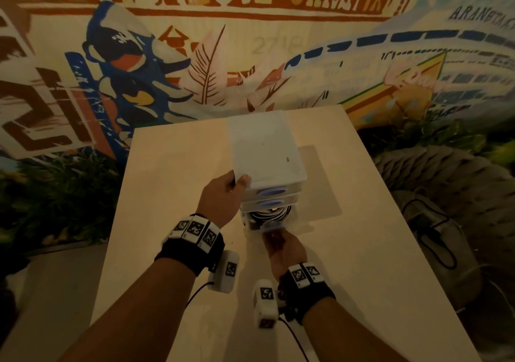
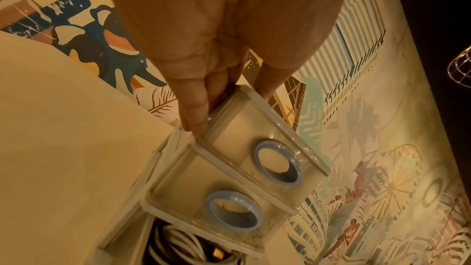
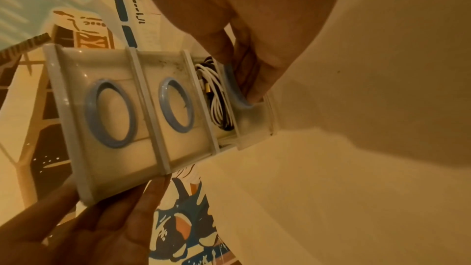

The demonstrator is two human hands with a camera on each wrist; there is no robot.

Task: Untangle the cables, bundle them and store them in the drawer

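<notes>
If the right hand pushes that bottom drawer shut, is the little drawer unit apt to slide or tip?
Probably slide: the drawer unit looks like light plastic on a smooth table. It is tall and narrow, so tipping seems possible. The left hand grips its top corner, likely steadying it.

The head view looks steeply down on the drawer unit (image 1: 269, 163) from above and in front, while both wrist views sit close at its front face, sharing its ringed drawer fronts.

Faint grey number "2718" (image 1: 278, 44) stands on the painted wall (image 1: 242, 63) at upper centre of the head view; other mural lettering is illegible.
</notes>
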